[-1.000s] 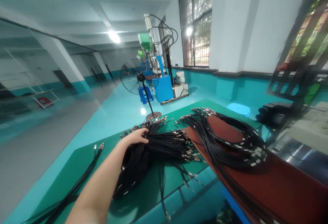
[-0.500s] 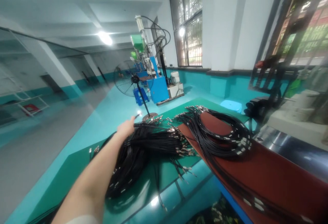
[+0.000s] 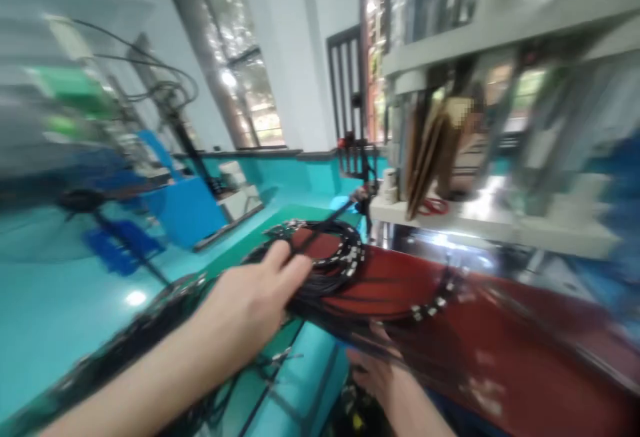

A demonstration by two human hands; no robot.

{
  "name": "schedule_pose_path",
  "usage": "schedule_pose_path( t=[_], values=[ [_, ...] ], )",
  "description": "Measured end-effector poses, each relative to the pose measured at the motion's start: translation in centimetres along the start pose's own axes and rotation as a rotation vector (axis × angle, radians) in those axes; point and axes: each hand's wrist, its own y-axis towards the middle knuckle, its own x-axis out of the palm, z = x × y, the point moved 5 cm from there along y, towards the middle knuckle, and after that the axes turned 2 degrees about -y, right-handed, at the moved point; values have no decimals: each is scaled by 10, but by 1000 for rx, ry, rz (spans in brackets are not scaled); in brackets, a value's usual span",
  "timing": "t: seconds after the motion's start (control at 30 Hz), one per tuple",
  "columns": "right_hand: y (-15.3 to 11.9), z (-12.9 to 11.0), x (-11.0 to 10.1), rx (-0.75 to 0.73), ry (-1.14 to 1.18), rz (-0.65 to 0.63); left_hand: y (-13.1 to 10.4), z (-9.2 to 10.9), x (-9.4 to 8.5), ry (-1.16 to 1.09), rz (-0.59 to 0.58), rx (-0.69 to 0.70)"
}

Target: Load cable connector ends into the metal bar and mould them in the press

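The left hand [image 3: 265,293] pinches a short black cable bundle [image 3: 331,219] between thumb and fingers, the grip narrow. From that grip the bundle slants up and to the right, crossing over the coil of black cables [image 3: 330,281], and its far end shows metal tips. The coil rests on the near left part of the red-brown board [image 3: 395,273], with small pale tags spread along its right side. Farther right on the same board, more black cables curve round to a row of white tags [image 3: 424,311].

The right hand [image 3: 377,373] is low, at the board's near edge, just under the cables that run along it; it is smeared by motion, so I cannot tell whether it grasps them or only touches them.

Beyond the left forearm, a dark pile of cables [image 3: 135,330] lies along the side of the green table [image 3: 285,215], and a few loose cable ends [image 3: 277,360] poke out below the left wrist. Behind the board, on the right, stands a machine with a pale bed [image 3: 525,223] (a red loop [image 3: 433,207] lies on it). At the far left are a blue machine [image 3: 187,213] and a blurred fan [image 3: 83,201].
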Motion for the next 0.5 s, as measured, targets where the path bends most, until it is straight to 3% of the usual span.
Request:
schedule_pose_path(
  t=[0.1, 0.2, 0.3, 0.4, 0.5],
  values=[
    [5, 5, -35, -77, 574, 251, 33, 70, 22, 41, -46, 394],
    [-21, 18, -84, -155, 750, 463, 56, 109, 48, 59, -66, 695],
    [-50, 31, -111, -87, 735, 550, 70, 135, 84, 84, -87, 799],
    [-63, 35, -122, -9, 597, 574, 69, 164, 123, 76, -197, 845],
    [-66, 32, -128, 71, 331, 572, 57, 201, 136, -113, -244, 938]
  ],
)
